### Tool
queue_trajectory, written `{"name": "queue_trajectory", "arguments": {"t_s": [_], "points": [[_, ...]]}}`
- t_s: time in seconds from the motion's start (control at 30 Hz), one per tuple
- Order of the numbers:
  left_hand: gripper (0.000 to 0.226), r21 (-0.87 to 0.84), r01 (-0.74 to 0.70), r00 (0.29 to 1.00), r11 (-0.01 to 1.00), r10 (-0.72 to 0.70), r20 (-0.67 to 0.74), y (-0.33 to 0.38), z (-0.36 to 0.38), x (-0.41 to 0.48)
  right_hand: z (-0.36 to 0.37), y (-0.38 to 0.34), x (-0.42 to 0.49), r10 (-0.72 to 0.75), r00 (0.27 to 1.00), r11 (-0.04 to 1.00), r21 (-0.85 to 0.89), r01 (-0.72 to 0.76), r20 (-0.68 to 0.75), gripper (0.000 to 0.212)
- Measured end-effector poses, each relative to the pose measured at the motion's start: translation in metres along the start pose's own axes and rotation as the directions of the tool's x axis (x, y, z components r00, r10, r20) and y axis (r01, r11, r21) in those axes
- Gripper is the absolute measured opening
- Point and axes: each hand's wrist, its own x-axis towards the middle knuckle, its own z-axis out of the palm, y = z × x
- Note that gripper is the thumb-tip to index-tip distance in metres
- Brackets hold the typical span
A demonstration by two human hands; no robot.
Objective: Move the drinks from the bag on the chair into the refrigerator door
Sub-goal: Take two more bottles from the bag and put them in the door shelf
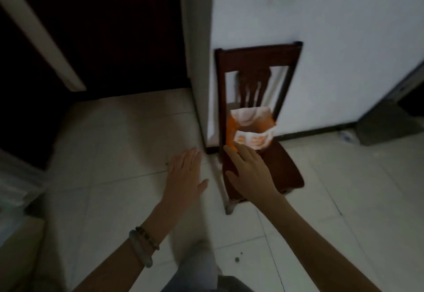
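Two bare forearms reach forward over the tiled floor [114, 144], the left wrist wearing two bracelets [143, 247]. The left hand [185, 174] hovers flat, fingers spread and empty. The right hand [246, 172], fingers also wide and holding nothing, overlaps the near edge of the orange-and-white paper bag [252, 128] standing open on the wooden chair [284, 167] against the wall.

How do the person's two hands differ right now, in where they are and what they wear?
The right hand reaches over the wooden chair, fingertips close to the orange and white bag; the left hand hovers over the tiled floor, away from the bag. The left wrist wears two bracelets; the right wrist is bare. Both hands are open, fingers spread, palms down, holding nothing.
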Motion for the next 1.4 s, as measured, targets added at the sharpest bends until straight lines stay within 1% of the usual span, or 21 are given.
{"name": "queue_trajectory", "arguments": {"t_s": [0.07, 0.17, 0.27, 0.33, 0.4, 0.5, 0.6, 0.73, 0.93, 1.03, 1.13, 1.2, 1.27, 1.33, 1.4], "points": [[0.087, -0.034, -0.069, 0.997, 0.997, 0.070, 0.033, 0.022, 0.014, 0.030, -0.006, 0.027, -0.007, 0.091, 0.996, 0.995, -0.027, -0.091, 0.002, 0.069], [0.082, -0.090, -0.149, 0.986, 0.985, 0.154, 0.056, 0.055, 0.034, 0.076, -0.012, 0.071, -0.010, 0.214, 0.977, 0.975, -0.053, -0.214, -0.006, 0.069], [0.075, -0.131, -0.221, 0.973, 0.966, 0.227, 0.034, 0.083, 0.055, 0.119, -0.015, 0.115, -0.001, 0.289, 0.957, 0.953, -0.088, -0.291, -0.036, 0.067], [0.071, -0.151, -0.252, 0.966, 0.956, 0.258, 0.022, 0.093, 0.074, 0.148, -0.015, 0.144, 0.012, 0.314, 0.948, 0.943, -0.105, -0.317, -0.046, 0.064], [0.068, -0.188, -0.233, 0.970, 0.954, 0.243, 0.028, 0.096, 0.094, 0.180, -0.012, 0.174, 0.032, 0.319, 0.947, 0.943, -0.092, -0.321, -0.033, 0.062], [0.066, -0.244, -0.148, 0.980, 0.958, 0.175, 0.092, 0.095, 0.123, 0.231, -0.007, 0.218, 0.067, 0.335, 0.942, 0.940, -0.084, -0.332, 0.024, 0.062], [0.064, -0.244, -0.124, 0.980, 0.962, 0.158, 0.122, 0.089, 0.153, 0.276, -0.005, 0.258, 0.101, 0.321, 0.944, 0.945, -0.092, -0.314, 0.078, 0.063], [0.062, -0.260, -0.059, 0.970, 0.964, 0.116, 0.212, 0.085, 0.192, 0.317, 0.002, 0.305, 0.135, 0.332, 0.937, 0.942, -0.089, -0.323, 0.108, 0.071], [0.050, -0.294, 0.009, 0.947, 0.956, 0.087, 0.311, 0.079, 0.244, 0.358, 0.031, 0.365, 0.162, 0.365, 0.904, 0.930, -0.040, -0.366, 0.221, 0.062], [0.044, -0.323, 0.049, 0.916, 0.945, 0.087, 0.392, 0.073, 0.273, 0.374, 0.054, 0.390, 0.174, 0.328, 0.910, 0.940, 0.002, -0.340, 0.253, 0.059], [0.043, -0.355, 0.130, 0.829, 0.926, 0.095, 0.551, 0.070, 0.311, 0.375, 0.083, 0.412, 0.187, 0.278, 0.920, 0.949, 0.066, -0.307, 0.277, 0.053], [0.045, -0.328, 0.130, 0.770, 0.936, 0.113, 0.628, 0.070, 0.337, 0.372, 0.105, 0.426, 0.194, 0.228, 0.936, 0.958, 0.113, -0.265, 0.268, 0.047], [0.053, -0.289, 0.135, 0.738, 0.948, 0.098, 0.667, 0.070, 0.364, 0.372, 0.124, 0.435, 0.202, 0.145, 0.951, 0.969, 0.155, -0.192, 0.275, 0.043], [0.062, -0.248, 0.197, 0.726, 0.949, 0.029, 0.687, 0.071, 0.387, 0.377, 0.140, 0.442, 0.210, 0.046, 0.953, 0.982, 0.163, -0.098, 0.300, 0.041], [0.058, -0.200, 0.240, 0.687, 0.950, -0.021, 0.727, 0.075, 0.399, 0.381, 0.157, 0.451, 0.212, -0.052, 0.932, 0.988, 0.151, -0.003, 0.358, 0.039]]}}
